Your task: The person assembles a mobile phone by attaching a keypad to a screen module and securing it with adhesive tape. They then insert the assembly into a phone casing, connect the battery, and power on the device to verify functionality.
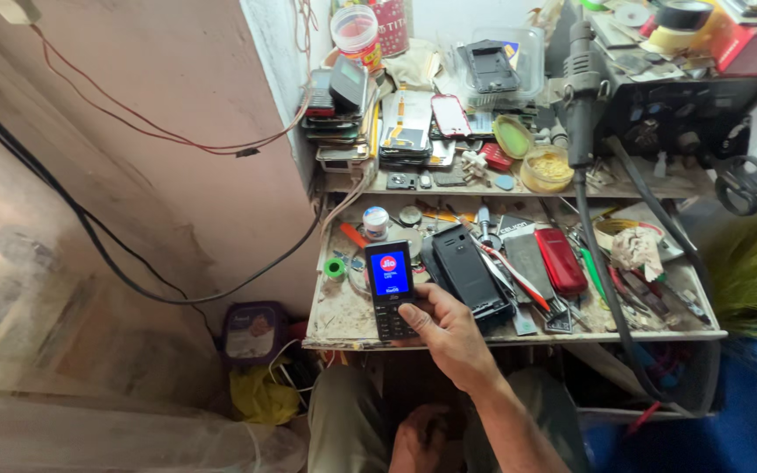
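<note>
The left hand rests loosely curled, empty, on the lap, while the right hand grips the lit keypad phone, long axis pointing away beyond its fingers.

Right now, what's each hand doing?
Right hand: closed around a black keypad phone with lit screen.
Left hand: down at the lap, grip cannot be told.

Even, bright light on the bench; phone screen glows w/ slight glare. Left of bench, wall dimmer & blurry; fisheye bending at edges.
</note>
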